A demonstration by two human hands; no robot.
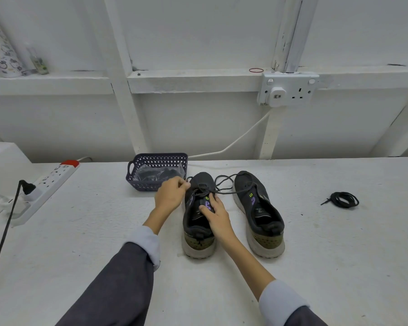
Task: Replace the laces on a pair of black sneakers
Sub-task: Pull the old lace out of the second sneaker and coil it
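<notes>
— Nearest the lens?
— Two dark grey sleeves, left sleeve (108,290) and right sleeve (290,307), soft cloth with pale blue cuffs turned back, reaching forward over the table (80,243).

— And the hands?
— Left hand (171,195): thumb and forefinger pinching a thin grey lace (224,184) just beside the toe of the first sneaker (198,243). Right hand (216,214): fingers laid fairly flat on that sneaker's tongue, thumb beside them, pressing down.

— Whereabouts, the pair?
— Mid-table, side by side, heels toward the camera, toes toward the wall. Black knit uppers, thick pale soles, olive perforated heel panels, small purple and green marks on the tongues. Second sneaker (259,208) just beside the first, with the grey lace looping loosely across its toe.

— Farther out?
— Behind the left hand, a dark openwork plastic basket (160,156), rectangular, with a crumpled clear plastic bag (149,172) inside. Well off to the right, a coiled black lace (344,200) lying flat. Far left, a long white power strip (52,182) with a red switch and a black plug (28,187) seated in it.

— Surface and room?
— White table, rough and speckled. White panelled wall crossed by a ledge; a double wall socket (289,89) with a white cable (240,137) trailing down to the table; a red rubber band (256,70) on the ledge; a patterned tumbler (0,52) and a small clear bottle (37,60) at upper left.
</notes>
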